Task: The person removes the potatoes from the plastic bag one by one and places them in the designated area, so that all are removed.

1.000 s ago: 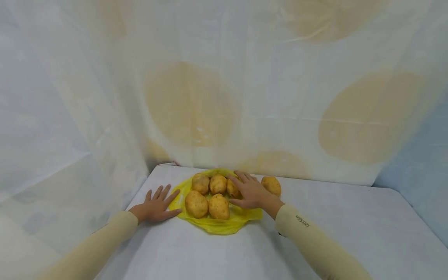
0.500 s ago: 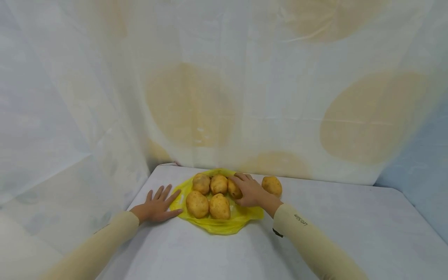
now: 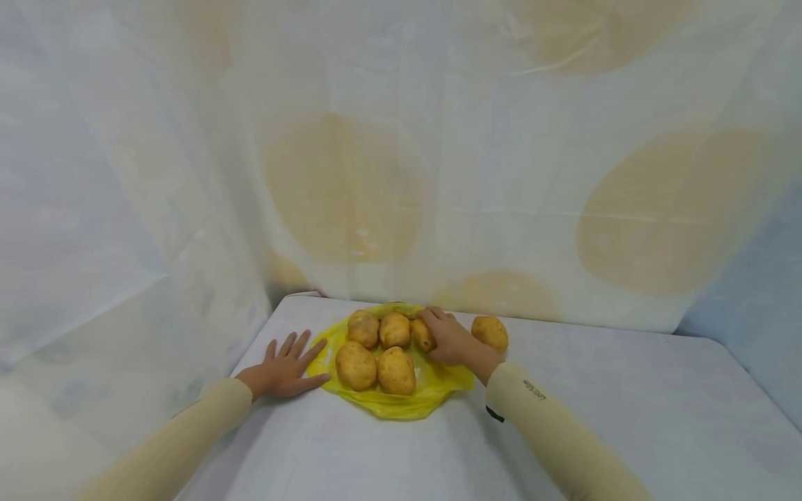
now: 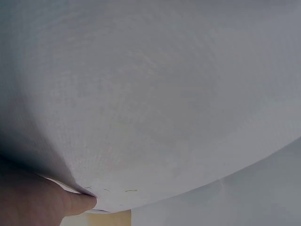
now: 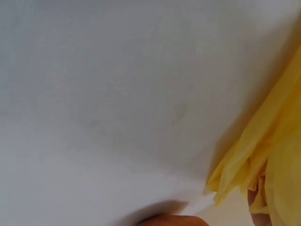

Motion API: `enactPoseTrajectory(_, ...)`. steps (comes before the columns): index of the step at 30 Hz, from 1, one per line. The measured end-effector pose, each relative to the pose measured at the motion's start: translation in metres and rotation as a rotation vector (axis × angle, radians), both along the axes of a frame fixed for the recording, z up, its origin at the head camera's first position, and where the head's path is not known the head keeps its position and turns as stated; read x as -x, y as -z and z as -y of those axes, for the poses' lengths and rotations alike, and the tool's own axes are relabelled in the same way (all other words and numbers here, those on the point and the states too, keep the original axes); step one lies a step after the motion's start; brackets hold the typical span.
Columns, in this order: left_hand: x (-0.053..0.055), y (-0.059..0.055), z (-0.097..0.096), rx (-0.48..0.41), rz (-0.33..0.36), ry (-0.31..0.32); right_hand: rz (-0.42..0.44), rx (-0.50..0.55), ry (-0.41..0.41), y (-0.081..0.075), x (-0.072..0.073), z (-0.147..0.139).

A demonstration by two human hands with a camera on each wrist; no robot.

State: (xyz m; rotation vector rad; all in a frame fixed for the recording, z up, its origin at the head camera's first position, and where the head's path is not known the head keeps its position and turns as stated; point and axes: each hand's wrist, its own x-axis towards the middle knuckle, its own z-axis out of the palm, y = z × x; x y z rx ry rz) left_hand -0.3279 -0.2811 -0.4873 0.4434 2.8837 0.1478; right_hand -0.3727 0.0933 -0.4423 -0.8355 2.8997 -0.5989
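Several potatoes lie on a spread yellow plastic bag on the table. My right hand grips the rightmost potato on the bag, fingers curled over its far side; the palm hides part of it. My left hand lies flat with fingers spread, its thumb and forefinger at the bag's left edge. The left wrist view shows part of that hand low in the corner. In the right wrist view the crumpled bag runs along the right side.
One more potato sits off the bag, just right of my right wrist. The white-covered table ends at a pale curtain with beige circles behind it. Another pale sheet hangs at the left.
My right hand's spread fingers have come down and curled round the rightmost potato on the bag. The left hand keeps its place at the bag's edge.
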Motion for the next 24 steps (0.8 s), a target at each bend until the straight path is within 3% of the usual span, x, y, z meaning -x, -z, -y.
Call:
enactPoseTrajectory(12,0.0008,-0.0034,0.0034,0.012,-0.005,0.005,0.049,0.006,-0.035,-0.0018,0.0016,-0.0007)
enactPoseTrajectory(24,-0.0018,-0.0026,0.0035,0.009,0.016,-0.002,0.157,0.019,-0.030,-0.0002,0.0011,-0.0005)
